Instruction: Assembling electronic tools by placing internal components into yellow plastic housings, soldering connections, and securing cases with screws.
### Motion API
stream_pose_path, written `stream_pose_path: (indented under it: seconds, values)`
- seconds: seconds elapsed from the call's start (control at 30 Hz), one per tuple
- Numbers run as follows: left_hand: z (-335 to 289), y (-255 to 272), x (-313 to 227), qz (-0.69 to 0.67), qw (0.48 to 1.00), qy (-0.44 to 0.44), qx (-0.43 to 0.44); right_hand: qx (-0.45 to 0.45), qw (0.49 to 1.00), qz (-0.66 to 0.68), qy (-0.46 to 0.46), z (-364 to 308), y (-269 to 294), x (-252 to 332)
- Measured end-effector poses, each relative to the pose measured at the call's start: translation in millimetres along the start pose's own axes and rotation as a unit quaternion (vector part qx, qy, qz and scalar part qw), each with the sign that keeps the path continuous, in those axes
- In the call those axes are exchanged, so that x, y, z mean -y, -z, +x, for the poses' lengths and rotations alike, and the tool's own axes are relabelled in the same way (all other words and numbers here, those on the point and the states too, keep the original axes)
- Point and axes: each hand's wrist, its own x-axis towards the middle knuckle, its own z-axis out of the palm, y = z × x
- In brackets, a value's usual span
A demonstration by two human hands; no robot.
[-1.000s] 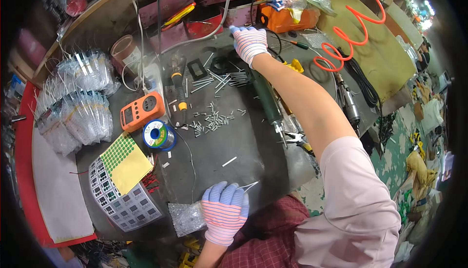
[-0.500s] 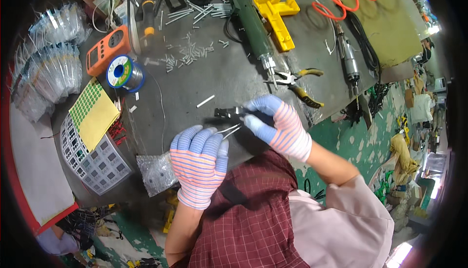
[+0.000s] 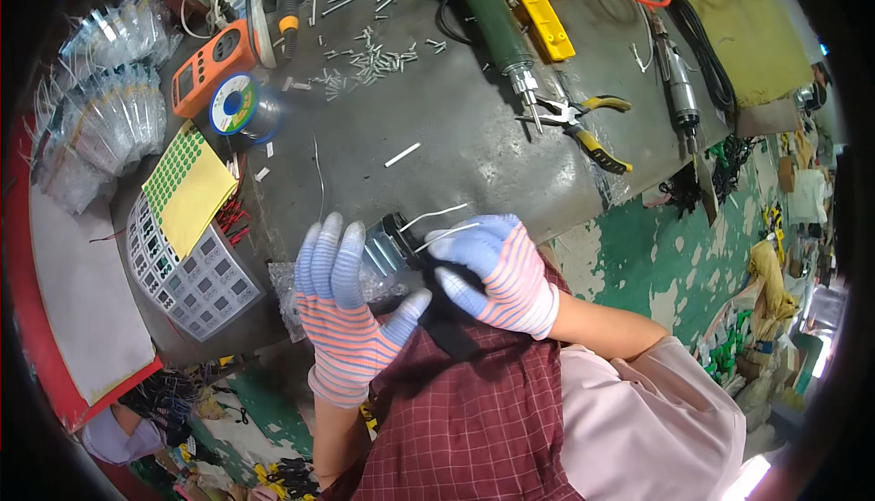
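Note:
Between my gloved hands, above the near edge of the bench, is a small black-and-silver component (image 3: 386, 247) with two white wires (image 3: 436, 214) sticking out. My right hand (image 3: 501, 278) has its bent fingers and thumb at the component's black end and holds it there. My left hand (image 3: 344, 319) is at the silver end, its fingers stretched up and its thumb apart from them. Whether the left fingertips touch the silver face is hard to make out. Beneath them lies a clear bubble-wrap bag (image 3: 287, 296), partly hidden by the left hand.
A short white tube (image 3: 402, 154) lies on the bench (image 3: 355, 173). Farther off are loose screws (image 3: 378, 61), a green electric screwdriver (image 3: 492, 18), pliers (image 3: 583, 127) and a yellow holder (image 3: 542, 9). At left are a solder spool (image 3: 241, 107), an orange meter (image 3: 214, 63) and sticker sheets (image 3: 196, 287).
The component has turned, so its silver side now shows, and has shifted left and down. My left hand has opened away from the wires. Bench things appear shifted as the view moved.

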Motion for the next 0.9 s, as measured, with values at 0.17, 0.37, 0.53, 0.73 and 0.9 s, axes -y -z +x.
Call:
stream_pose_path:
  seconds: [0.17, 0.37, 0.53, 0.73, 0.9]
  values:
    - [4.6, -15.9, 9.2, 0.084, 0.996, 0.006, 0.037, -0.013, 0.999, 0.026, -0.018, 1.4, -0.9, 3.5]
    - [14.3, -14.2, 10.4, 0.03, 0.998, -0.013, 0.061, -0.015, 1.0, -0.002, 0.018, 3.3, -5.0, 0.7]
    - [13.5, -17.3, 7.6, 0.025, 0.999, 0.0, 0.025, 0.002, 1.0, 0.023, 0.014, 4.4, -5.5, -2.0]
    - [26.0, -21.1, 5.9, 0.042, 0.997, -0.008, 0.061, 0.001, 1.0, 0.027, 0.012, 9.1, -0.6, -11.1]
    - [20.7, -17.8, 5.2, 0.051, 0.997, -0.021, 0.049, 0.055, 0.998, 0.016, 0.028, 6.2, 8.3, -6.0]
